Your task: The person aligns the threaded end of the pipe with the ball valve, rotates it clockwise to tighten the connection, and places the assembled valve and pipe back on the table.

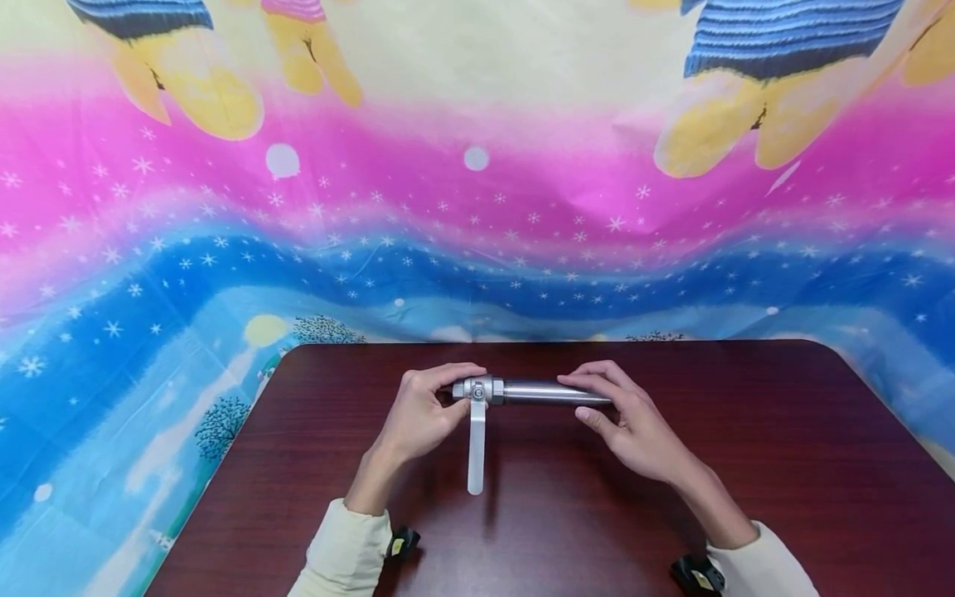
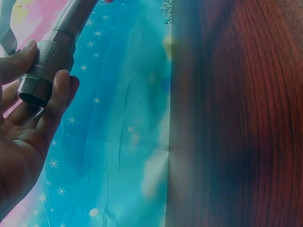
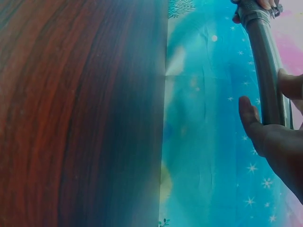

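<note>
A metal ball valve with a long flat lever joins a smooth steel pipe. My left hand grips the valve body, thumb on one side and fingers on the other; the left wrist view shows the valve's open round end. Around the pipe's far right end my right hand spreads loosely. In the right wrist view its thumb lies against the pipe, while the fingers stand a little apart from it. The palm hides that end of the pipe.
A dark red wooden table lies beneath both hands. Behind it hangs a printed cloth with pink, blue and snowflake patterns. Black straps show at the wrists.
</note>
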Action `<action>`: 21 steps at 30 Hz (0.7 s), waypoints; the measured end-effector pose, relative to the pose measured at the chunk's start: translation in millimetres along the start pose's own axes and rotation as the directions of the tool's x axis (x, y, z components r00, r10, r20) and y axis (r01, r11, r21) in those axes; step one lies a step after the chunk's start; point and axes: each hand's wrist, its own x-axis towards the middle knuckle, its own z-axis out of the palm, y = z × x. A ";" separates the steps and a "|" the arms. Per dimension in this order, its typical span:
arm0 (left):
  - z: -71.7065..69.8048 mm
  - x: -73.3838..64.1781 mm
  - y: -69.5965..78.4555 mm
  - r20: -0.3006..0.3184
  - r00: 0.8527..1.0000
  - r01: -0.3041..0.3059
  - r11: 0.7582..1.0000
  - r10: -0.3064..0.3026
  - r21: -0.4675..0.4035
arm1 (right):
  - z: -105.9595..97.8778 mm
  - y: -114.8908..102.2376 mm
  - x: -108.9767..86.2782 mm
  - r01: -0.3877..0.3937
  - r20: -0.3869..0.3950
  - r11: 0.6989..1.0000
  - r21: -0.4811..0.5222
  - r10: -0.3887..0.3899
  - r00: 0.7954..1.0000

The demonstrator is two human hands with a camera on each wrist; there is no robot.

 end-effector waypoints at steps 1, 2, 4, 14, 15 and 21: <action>0.0 -0.1 0.0 -0.001 1.000 0.003 1.000 -0.003 0.001 | 0.2 -0.2 0.0 0.010 0.000 1.000 0.002 -0.010 1.000; 0.0 -0.1 -0.2 -0.001 1.000 0.006 1.000 -0.006 0.001 | 0.4 -0.4 0.1 0.019 -0.001 1.000 0.005 -0.019 1.000; 0.0 0.0 -0.7 -0.002 1.000 0.011 1.000 -0.011 0.000 | 0.7 -0.6 0.5 0.040 -0.011 0.999 0.015 -0.040 0.999; -0.4 -0.1 0.3 0.004 0.999 0.036 0.999 -0.036 -0.012 | -0.1 -1.9 0.6 0.057 -0.057 0.997 -0.044 -0.060 0.997; -0.4 0.0 0.3 0.002 0.999 0.034 0.999 -0.034 -0.012 | -0.3 -1.9 0.7 0.048 -0.055 0.998 -0.048 -0.051 0.997; -0.5 0.3 -0.2 -0.009 1.000 0.024 1.000 -0.024 -0.012 | -1.5 -1.0 1.5 0.031 -0.054 0.998 -0.049 -0.034 0.998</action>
